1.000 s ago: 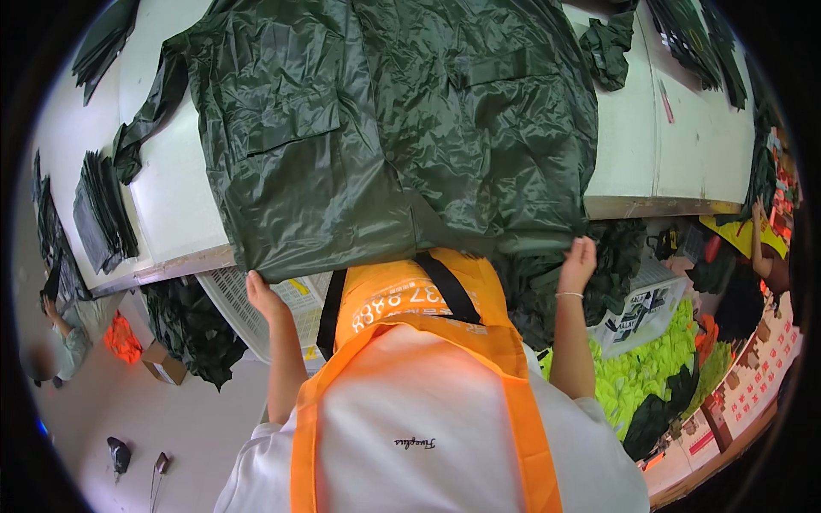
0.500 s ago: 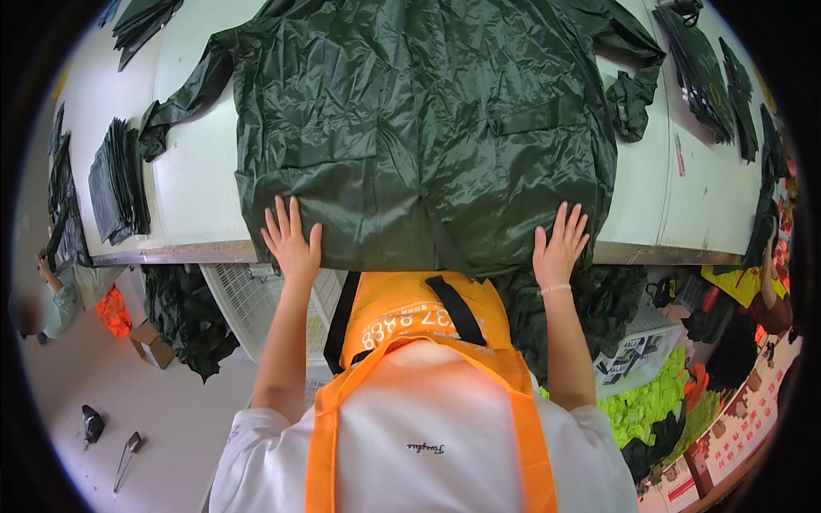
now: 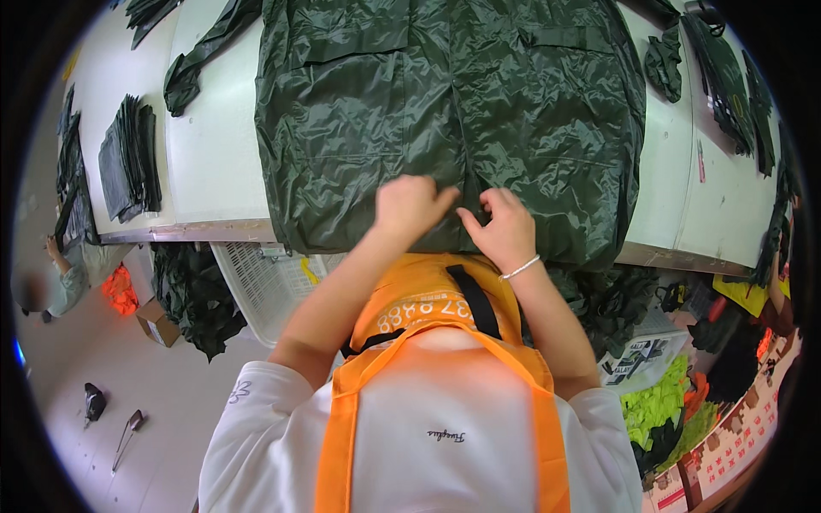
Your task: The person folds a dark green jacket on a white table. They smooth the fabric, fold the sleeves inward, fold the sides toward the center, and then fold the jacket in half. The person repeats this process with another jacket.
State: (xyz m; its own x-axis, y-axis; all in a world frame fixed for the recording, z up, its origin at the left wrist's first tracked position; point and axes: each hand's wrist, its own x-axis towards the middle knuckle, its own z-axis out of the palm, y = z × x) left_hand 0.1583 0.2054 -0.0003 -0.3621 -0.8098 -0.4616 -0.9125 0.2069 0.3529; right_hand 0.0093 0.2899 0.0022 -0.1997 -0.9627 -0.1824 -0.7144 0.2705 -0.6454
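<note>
A dark green, shiny raincoat-like jacket point(image 3: 359, 111) lies spread front up on the white table, its hem toward me, with pocket flaps on both sides and a front opening down the middle. My left hand point(image 3: 410, 207) is on the lower front just left of that opening, fingers curled and closed on the fabric. My right hand point(image 3: 505, 227), with a white bracelet at the wrist, is bent in from the other side, its thumb and fingers pinched at the opening's edge. The small bit of cloth between the fingertips is mostly hidden.
Folded dark green garments lie in a stack point(image 3: 130, 162) on the left of the table point(image 3: 209, 154) and in another point(image 3: 718, 81) on the right. Below stand a white crate point(image 3: 256, 286), a cardboard box point(image 3: 157, 322) and bright yellow-green cloth point(image 3: 654, 402). Another person point(image 3: 68, 286) is at far left.
Both hands have moved inward from the hem's sides to the front opening, going from flat and spread to curled. The jacket sits lower in view, with its hem nearer me.
</note>
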